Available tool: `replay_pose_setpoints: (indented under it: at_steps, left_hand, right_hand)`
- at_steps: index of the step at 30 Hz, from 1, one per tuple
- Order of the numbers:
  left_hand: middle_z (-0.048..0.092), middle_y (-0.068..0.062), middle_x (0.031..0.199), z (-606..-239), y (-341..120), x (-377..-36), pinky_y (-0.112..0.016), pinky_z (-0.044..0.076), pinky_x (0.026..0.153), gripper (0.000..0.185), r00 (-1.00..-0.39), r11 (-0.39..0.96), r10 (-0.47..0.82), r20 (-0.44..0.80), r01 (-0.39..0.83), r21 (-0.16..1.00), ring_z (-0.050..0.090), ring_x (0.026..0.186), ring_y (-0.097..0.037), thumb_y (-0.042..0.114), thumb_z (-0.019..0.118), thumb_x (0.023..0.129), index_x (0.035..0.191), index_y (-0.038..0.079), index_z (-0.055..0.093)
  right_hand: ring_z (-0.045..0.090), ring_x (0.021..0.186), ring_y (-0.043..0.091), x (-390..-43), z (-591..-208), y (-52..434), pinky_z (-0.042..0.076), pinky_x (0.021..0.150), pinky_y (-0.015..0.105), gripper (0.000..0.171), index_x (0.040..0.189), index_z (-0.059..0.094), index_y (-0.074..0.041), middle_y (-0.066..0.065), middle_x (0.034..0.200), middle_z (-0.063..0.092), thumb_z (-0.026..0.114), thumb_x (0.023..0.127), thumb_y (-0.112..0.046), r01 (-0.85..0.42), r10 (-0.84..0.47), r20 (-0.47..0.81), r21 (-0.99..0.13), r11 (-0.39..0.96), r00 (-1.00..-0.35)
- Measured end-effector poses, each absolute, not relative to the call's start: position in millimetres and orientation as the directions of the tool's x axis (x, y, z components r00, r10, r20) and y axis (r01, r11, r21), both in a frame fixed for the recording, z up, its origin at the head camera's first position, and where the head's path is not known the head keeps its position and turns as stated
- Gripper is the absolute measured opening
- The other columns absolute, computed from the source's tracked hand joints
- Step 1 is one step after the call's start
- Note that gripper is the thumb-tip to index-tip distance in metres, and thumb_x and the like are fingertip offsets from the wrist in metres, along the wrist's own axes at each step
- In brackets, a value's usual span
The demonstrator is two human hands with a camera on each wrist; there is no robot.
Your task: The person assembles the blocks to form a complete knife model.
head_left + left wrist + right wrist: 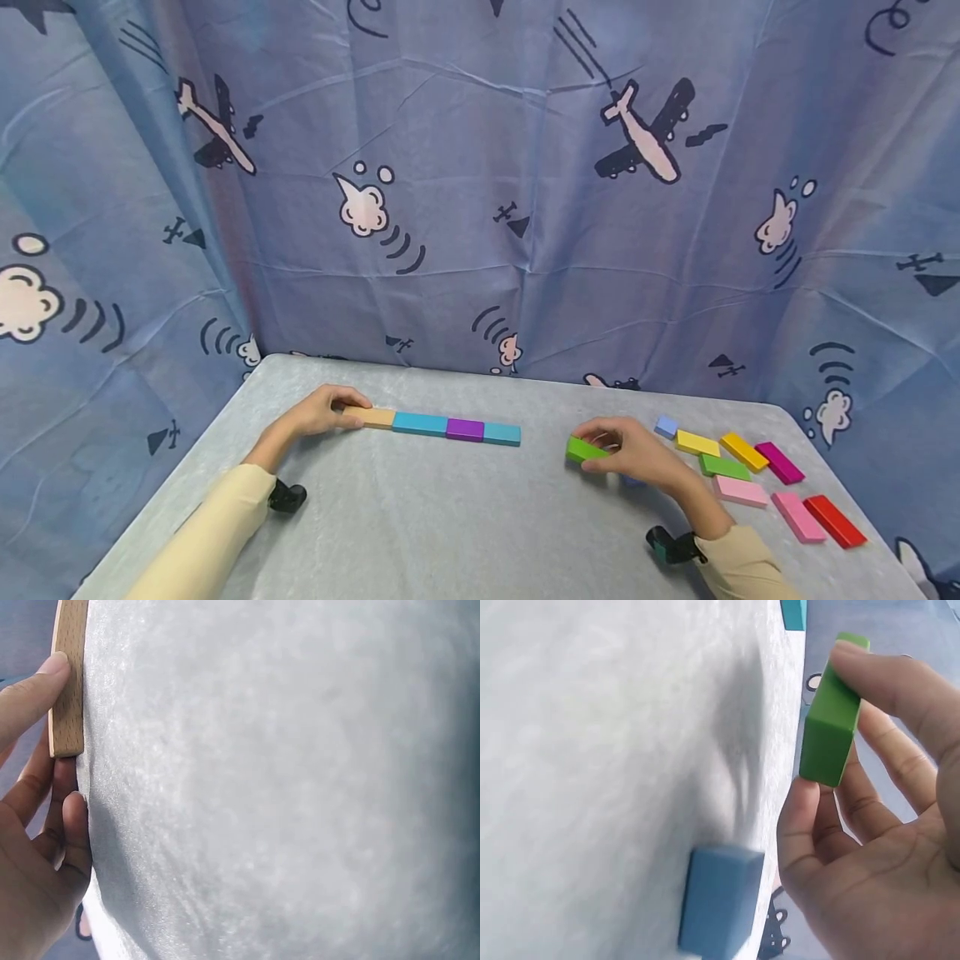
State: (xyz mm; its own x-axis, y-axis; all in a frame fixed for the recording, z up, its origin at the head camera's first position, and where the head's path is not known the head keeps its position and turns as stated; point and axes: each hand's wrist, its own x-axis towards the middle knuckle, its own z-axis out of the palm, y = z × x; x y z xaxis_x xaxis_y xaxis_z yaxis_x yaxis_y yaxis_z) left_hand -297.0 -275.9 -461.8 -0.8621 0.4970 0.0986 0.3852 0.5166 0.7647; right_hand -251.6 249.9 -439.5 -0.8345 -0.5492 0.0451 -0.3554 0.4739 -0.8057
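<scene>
i have the left hand (328,411) pinching a light tan wooden block (377,417) at the left end of a row on the pale grey counter (420,525); a long blue block (420,425), a short purple block (465,430) and a shorter blue block (502,434) follow end to end. in the right hand (637,452) i pinch a green rectangular block (582,451), raised above the counter, apart from the row. a dull blue block (718,904) sits below that hand; loose coloured blocks (740,491) lie further right.

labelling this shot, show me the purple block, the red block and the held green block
Purple block (466,428): head view, top face
Red block (834,520): head view, top face
Held green block (837,703): right wrist view, middle of long face
</scene>
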Motion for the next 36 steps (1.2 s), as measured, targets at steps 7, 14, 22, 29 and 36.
replay_pose_setpoints:
  at_steps: [7,14,22,29,36]
  left_hand:
    - [0.065,-0.008,0.099,-461,-275,-295,-0.032,0.045,0.074,0.027,-0.864,0.518,0.495,0.089,0.375,0.769,0.057,0.087,-0.023,0.009,0.075,0.08,0.106,0.003,0.068]
    - [0.065,-0.009,0.099,-462,-276,-295,-0.032,0.045,0.073,0.028,-0.867,0.514,0.492,0.082,0.365,0.776,0.057,0.086,-0.024,0.009,0.075,0.08,0.106,0.002,0.068]
    - [0.065,-0.008,0.099,-462,-275,-296,-0.03,0.045,0.072,0.028,-0.868,0.516,0.491,0.077,0.36,0.777,0.056,0.086,-0.022,0.009,0.075,0.08,0.106,0.002,0.068]
    - [0.065,-0.008,0.1,-461,-275,-296,-0.03,0.045,0.074,0.028,-0.869,0.52,0.489,0.072,0.357,0.776,0.057,0.087,-0.022,0.008,0.074,0.08,0.107,0.002,0.068]
    - [0.065,-0.007,0.1,-461,-276,-297,-0.031,0.044,0.074,0.028,-0.87,0.527,0.487,0.08,0.366,0.767,0.057,0.087,-0.021,0.009,0.075,0.08,0.106,0.003,0.069]
  right_hand:
    - [0.057,0.097,0.024,-270,-444,235,0.044,0.085,0.045,0.038,0.112,0.066,-0.008,0.002,0.107,0.063,0.078,0.076,-0.009,-0.425,-0.59,0.075,-0.765,0.483,-0.804]
    - [0.058,0.095,0.025,-282,-448,221,0.045,0.082,0.041,0.039,0.111,0.066,-0.003,0.006,0.105,0.063,0.079,0.074,-0.005,-0.433,-0.604,0.075,-0.767,0.474,-0.794]
    - [0.057,0.09,0.025,-289,-447,207,0.044,0.081,0.042,0.038,0.107,0.067,-0.003,0.007,0.099,0.064,0.08,0.072,-0.002,-0.428,-0.616,0.051,-0.763,0.484,-0.786]
    - [0.059,0.085,0.025,-296,-451,200,0.046,0.078,0.04,0.037,0.104,0.067,-0.003,0.007,0.093,0.065,0.081,0.069,0.0,-0.423,-0.625,0.04,-0.769,0.479,-0.78]
    - [0.058,0.085,0.022,-300,-451,189,0.046,0.077,0.038,0.035,0.102,0.068,-0.005,0.004,0.093,0.065,0.08,0.069,0.001,-0.433,-0.638,0.023,-0.752,0.496,-0.77]
